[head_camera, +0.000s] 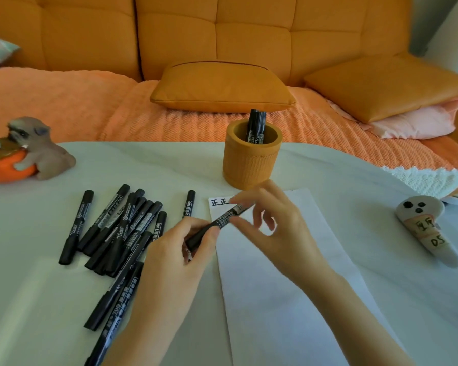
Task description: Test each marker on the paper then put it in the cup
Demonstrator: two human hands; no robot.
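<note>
My left hand [180,247] grips the lower end of a black marker [218,222] that slants up to the right over the top of the white paper [275,273]. My right hand [270,220] pinches the marker's upper end between thumb and fingers. Two black written characters [218,202] show at the paper's top left corner. The orange cup [251,159] stands just beyond the paper with two black markers [256,126] upright in it. A pile of several black markers [117,228] lies left of the paper.
A dog figurine on an orange bowl [24,151] sits at the table's far left. A small white ghost-shaped object [423,225] lies at the right. Behind the white table [368,196] is an orange sofa with cushions [222,88].
</note>
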